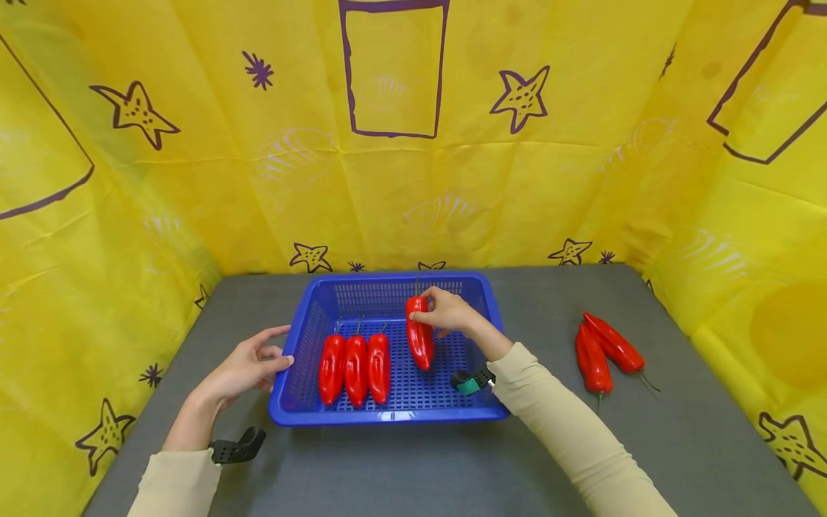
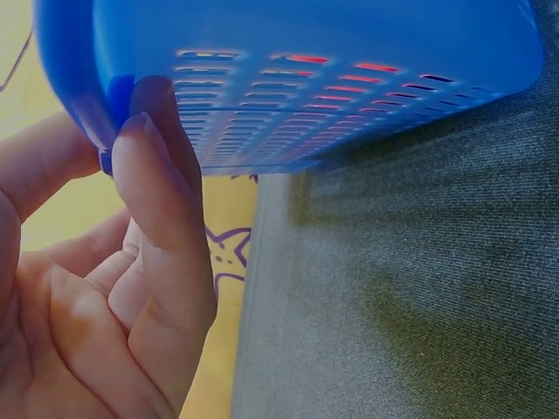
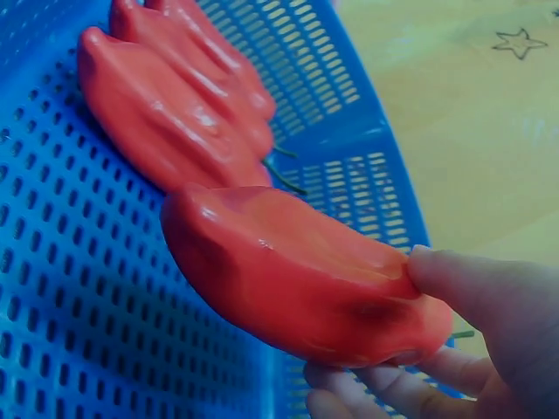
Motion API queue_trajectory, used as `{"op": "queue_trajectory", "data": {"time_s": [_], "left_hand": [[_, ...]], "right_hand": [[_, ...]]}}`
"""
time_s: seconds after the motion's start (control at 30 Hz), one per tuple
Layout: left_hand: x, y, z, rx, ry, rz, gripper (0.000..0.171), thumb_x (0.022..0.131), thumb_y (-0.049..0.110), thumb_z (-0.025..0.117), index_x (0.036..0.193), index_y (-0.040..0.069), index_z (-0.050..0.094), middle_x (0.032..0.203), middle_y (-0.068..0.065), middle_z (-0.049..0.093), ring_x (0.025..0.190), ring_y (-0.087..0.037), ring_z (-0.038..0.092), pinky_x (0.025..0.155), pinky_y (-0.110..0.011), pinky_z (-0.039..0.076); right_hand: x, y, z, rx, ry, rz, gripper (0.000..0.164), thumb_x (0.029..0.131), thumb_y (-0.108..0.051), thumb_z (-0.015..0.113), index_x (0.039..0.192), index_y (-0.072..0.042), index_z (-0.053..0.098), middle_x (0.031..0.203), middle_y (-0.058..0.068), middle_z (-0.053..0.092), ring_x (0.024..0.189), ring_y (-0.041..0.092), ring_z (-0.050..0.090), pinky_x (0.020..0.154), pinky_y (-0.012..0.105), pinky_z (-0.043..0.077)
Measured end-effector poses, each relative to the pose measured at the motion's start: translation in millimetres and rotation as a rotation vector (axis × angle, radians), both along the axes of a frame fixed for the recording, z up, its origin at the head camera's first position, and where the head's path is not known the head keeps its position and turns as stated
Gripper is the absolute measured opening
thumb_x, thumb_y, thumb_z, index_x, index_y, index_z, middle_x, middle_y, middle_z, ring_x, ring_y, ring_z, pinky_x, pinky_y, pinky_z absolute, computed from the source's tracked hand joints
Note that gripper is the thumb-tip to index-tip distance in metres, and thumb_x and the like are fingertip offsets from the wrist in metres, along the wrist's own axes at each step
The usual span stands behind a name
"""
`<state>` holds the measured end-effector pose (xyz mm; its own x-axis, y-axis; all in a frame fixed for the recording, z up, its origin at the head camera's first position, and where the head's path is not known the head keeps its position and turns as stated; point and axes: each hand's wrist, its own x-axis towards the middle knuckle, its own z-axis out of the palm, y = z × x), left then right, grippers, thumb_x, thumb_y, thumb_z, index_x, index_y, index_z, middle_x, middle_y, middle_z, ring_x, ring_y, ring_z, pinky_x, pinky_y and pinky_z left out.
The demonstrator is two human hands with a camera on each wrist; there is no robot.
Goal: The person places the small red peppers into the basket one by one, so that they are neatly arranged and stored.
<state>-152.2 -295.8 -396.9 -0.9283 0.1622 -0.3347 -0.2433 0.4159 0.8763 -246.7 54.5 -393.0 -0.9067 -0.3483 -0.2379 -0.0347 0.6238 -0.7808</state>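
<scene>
A blue plastic basket (image 1: 413, 415) with slotted walls stands on the dark table. My right hand (image 1: 452, 313) grips a red pepper (image 1: 420, 337) near its stem end, inside the basket's right half; in the right wrist view this pepper (image 3: 297, 275) is between thumb and fingers. Three red peppers (image 1: 355, 370) lie side by side in the left half, stems toward the back. At the basket's left rim, my left hand (image 1: 248, 366) pinches the edge; the left wrist view shows thumb and fingers (image 2: 157, 175) on the rim.
Two more red peppers (image 1: 593, 359) lie on the grey tabletop (image 1: 543, 301) right of the basket, one partly against the other. Yellow cloth (image 1: 400, 194) with starfish drawings hangs behind and along both sides of the table.
</scene>
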Motion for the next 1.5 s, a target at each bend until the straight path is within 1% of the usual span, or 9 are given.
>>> {"op": "queue_trajectory", "data": {"time_s": [0.13,0.27,0.43,0.57,0.73,0.93,1.07,1.27,1.5], "left_hand": [[-0.9,-1,-0.2,-0.005,0.003,-0.004,0.074,0.086,0.023,0.064,0.144,0.008,0.02,0.092,-0.016,0.061,0.075,-0.029,0.065,0.066,-0.041,0.056],[-0.9,0,0.2,-0.011,0.0,0.0,0.074,0.086,0.022,0.064,0.144,0.009,0.02,0.091,-0.016,0.061,0.075,-0.028,0.065,0.066,-0.041,0.056],[-0.6,0,0.6,-0.007,-0.003,-0.002,0.075,0.086,0.023,0.064,0.145,0.008,0.02,0.091,-0.015,0.061,0.074,-0.028,0.065,0.066,-0.041,0.056],[-0.7,0,0.5,-0.006,-0.002,-0.006,0.075,0.086,0.023,0.064,0.145,0.008,0.02,0.092,-0.015,0.061,0.073,-0.028,0.065,0.065,-0.041,0.056],[-0.9,-1,-0.3,-0.014,-0.005,0.0,0.074,0.086,0.023,0.065,0.144,0.009,0.02,0.092,-0.015,0.061,0.074,-0.028,0.065,0.065,-0.041,0.056],[-0.5,0,1.5,-0.007,-0.011,-0.007,0.074,0.087,0.023,0.064,0.145,0.009,0.02,0.093,-0.015,0.061,0.074,-0.028,0.066,0.066,-0.04,0.056],[0.0,-1,2.3,-0.001,-0.001,-0.014,0.075,0.087,0.023,0.064,0.145,0.008,0.019,0.094,-0.015,0.061,0.074,-0.028,0.066,0.066,-0.04,0.056],[0.2,-1,2.0,-0.006,-0.002,-0.01,0.075,0.086,0.023,0.064,0.145,0.009,0.019,0.093,-0.016,0.061,0.074,-0.028,0.065,0.065,-0.04,0.056],[-0.1,-2,0.4,-0.016,0.001,-0.005,0.074,0.086,0.023,0.064,0.144,0.009,0.02,0.093,-0.016,0.061,0.074,-0.028,0.065,0.065,-0.04,0.056]], "right_hand": [[-0.6,-6,-5.7,0.046,0.019,0.011,0.051,0.082,-0.028,0.068,0.122,-0.003,0.048,0.088,0.009,0.055,0.072,0.025,0.063,0.063,0.042,0.056],[-1.3,-9,-9.9,0.072,0.018,0.017,0.051,0.082,-0.029,0.067,0.122,-0.004,0.049,0.088,0.009,0.055,0.073,0.024,0.062,0.063,0.04,0.056],[-2.3,-14,-15.3,0.081,-0.018,0.022,0.051,0.083,-0.028,0.067,0.123,-0.003,0.047,0.087,0.01,0.058,0.066,0.021,0.061,0.063,0.038,0.056],[-2.3,-18,-18.7,0.079,-0.068,0.026,0.051,0.083,-0.025,0.067,0.124,-0.002,0.045,0.087,0.012,0.06,0.063,0.018,0.061,0.063,0.036,0.056],[-0.2,-24,-19.7,0.081,-0.115,0.033,0.052,0.083,-0.024,0.067,0.123,-0.002,0.043,0.09,0.013,0.06,0.068,0.021,0.063,0.066,0.038,0.056],[1.1,-30,-26.6,0.09,-0.131,0.037,0.049,0.083,-0.02,0.068,0.121,-0.002,0.044,0.089,0.013,0.06,0.065,0.02,0.062,0.065,0.037,0.056],[1.7,-32,-29.7,0.099,-0.13,0.039,0.048,0.082,-0.02,0.069,0.121,-0.002,0.046,0.09,0.012,0.06,0.065,0.02,0.063,0.063,0.035,0.056],[2.0,-33,-30.2,0.133,-0.133,0.04,0.05,0.084,-0.024,0.067,0.125,-0.003,0.047,0.086,0.013,0.062,0.067,0.023,0.066,0.06,0.034,0.056],[1.8,-33,-31.9,0.162,-0.174,0.048,0.053,0.086,-0.026,0.064,0.129,-0.002,0.045,0.084,0.013,0.061,0.069,0.024,0.066,0.062,0.035,0.056]]}}
